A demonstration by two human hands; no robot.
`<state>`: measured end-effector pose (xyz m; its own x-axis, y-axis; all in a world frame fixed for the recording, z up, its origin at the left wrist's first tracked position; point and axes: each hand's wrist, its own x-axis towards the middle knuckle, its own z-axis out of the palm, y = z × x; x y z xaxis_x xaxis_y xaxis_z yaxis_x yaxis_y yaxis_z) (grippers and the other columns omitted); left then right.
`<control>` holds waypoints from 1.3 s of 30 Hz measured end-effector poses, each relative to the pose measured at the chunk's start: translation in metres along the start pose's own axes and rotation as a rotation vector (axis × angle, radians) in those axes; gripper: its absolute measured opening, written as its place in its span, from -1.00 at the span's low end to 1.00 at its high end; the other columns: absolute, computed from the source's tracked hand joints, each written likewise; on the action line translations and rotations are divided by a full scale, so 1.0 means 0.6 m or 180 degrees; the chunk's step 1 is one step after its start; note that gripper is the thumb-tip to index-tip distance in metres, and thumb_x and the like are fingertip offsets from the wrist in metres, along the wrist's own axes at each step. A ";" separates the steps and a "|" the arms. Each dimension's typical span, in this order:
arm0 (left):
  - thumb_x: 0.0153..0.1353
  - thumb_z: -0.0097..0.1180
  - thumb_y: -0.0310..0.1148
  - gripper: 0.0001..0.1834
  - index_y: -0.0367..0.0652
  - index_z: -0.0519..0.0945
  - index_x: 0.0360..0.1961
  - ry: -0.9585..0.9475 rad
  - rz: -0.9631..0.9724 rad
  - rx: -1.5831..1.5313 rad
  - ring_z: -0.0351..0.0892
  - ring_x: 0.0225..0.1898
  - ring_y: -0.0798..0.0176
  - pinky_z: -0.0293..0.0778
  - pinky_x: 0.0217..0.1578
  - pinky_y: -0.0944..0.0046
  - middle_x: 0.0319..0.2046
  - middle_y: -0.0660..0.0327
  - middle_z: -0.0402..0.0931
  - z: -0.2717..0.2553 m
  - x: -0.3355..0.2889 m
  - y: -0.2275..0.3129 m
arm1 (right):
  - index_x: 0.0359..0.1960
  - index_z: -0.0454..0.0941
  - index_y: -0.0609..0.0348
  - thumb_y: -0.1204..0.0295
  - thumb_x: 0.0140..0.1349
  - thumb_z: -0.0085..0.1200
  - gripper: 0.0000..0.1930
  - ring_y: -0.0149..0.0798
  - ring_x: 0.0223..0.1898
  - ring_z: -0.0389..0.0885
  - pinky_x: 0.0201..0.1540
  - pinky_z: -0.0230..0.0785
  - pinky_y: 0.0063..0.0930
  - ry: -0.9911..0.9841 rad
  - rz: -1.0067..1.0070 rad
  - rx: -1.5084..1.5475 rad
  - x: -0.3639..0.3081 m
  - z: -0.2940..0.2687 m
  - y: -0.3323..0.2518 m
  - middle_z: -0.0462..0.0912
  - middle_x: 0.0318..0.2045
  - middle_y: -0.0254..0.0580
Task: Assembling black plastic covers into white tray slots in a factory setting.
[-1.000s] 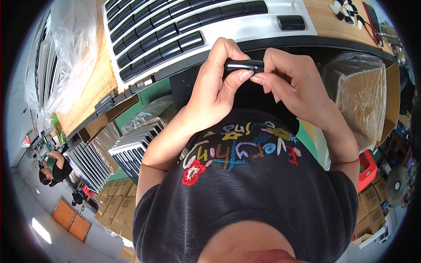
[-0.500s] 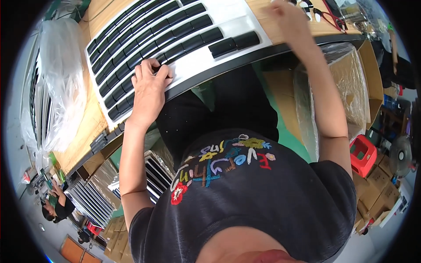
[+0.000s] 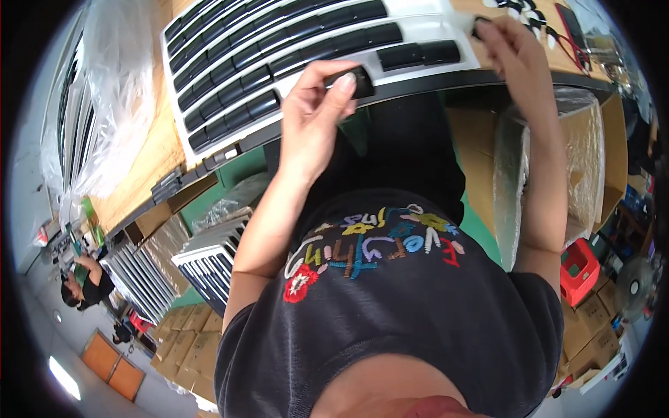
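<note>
My left hand [image 3: 310, 115] pinches a glossy black block [image 3: 361, 82] between thumb and fingers, held up over the front edge of a white tray [image 3: 416, 8]. Rows of similar black blocks [image 3: 233, 116] lie in the tray. Two more sit by themselves near its right end. To the right of the tray, my right hand [image 3: 517, 59] is raised with its fingertips closed on a small dark piece [image 3: 481, 28]. Motion blur hides what kind of piece it is.
Small black-and-white pieces [image 3: 531, 17] and red-handled pliers [image 3: 568, 47] lie at the table's far right. Clear plastic wrap [image 3: 118, 90] covers a stack at the left. Below the table edge stand a plastic-lined carton [image 3: 550, 160] and a red stool [image 3: 580, 272].
My left hand has moved right and lifted, and now holds a black block off the tray. My right hand has shifted slightly right and down in the view, a dark piece now showing at its fingertips.
</note>
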<state>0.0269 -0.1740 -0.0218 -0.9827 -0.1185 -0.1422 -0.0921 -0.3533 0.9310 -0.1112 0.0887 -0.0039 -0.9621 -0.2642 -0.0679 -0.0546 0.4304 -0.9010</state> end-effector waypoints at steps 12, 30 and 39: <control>0.41 0.07 -0.31 -0.75 -0.23 0.38 -0.04 -0.0563 0.0379 0.0554 0.33 -0.32 0.54 0.34 -0.28 0.49 -0.27 0.31 0.43 0.009 -0.022 0.022 | -0.43 0.38 0.22 0.45 0.38 0.08 -0.79 -0.63 -0.53 0.22 -0.49 0.05 -0.67 -0.1028 -0.0624 -0.0277 -0.110 0.097 -0.140 0.32 -0.61 -0.48; 0.42 0.01 -0.43 -0.82 -0.22 0.28 -0.12 -0.0463 0.0106 -0.0015 0.30 -0.46 0.50 0.28 -0.43 0.49 -0.34 0.26 0.33 -0.012 -0.084 0.012 | -0.48 0.37 0.19 0.49 0.33 0.07 -0.79 -0.64 -0.67 0.37 -0.63 0.11 -0.68 -0.1768 -0.0301 0.0525 -0.126 0.157 -0.130 0.46 -0.67 -0.44; 0.14 0.17 -0.55 -0.63 0.08 0.56 -0.04 -0.0103 0.1443 0.5167 0.35 -0.01 -0.01 0.28 -0.05 0.03 -0.08 0.10 0.34 -0.123 0.015 0.072 | -0.46 0.50 0.21 0.26 0.36 0.07 -0.71 -0.41 -0.60 0.35 -0.48 0.21 -0.48 -0.0874 -0.1201 -0.0733 -0.007 0.168 -0.026 0.39 -0.68 -0.28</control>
<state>0.0262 -0.2589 -0.0074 -0.9752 0.0896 0.2024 0.1407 0.9568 0.2544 -0.0792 -0.0039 -0.0330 -0.7602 -0.6410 0.1058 -0.4713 0.4321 -0.7689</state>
